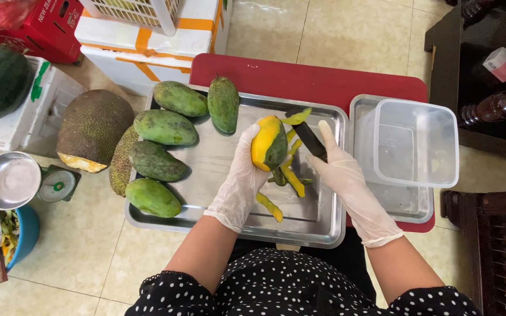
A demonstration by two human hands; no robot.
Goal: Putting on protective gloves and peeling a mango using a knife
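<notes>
Head cam only, looks steeply down, close over hands [288, 175] & steel tray [317, 225], no 2nd view.

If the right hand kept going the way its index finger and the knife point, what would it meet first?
Probably the half-peeled mango held in the left hand. The right hand aims its knife up and left, and the blade tip already sits beside a curl of peel on the fruit; depth is hard to judge.
</notes>
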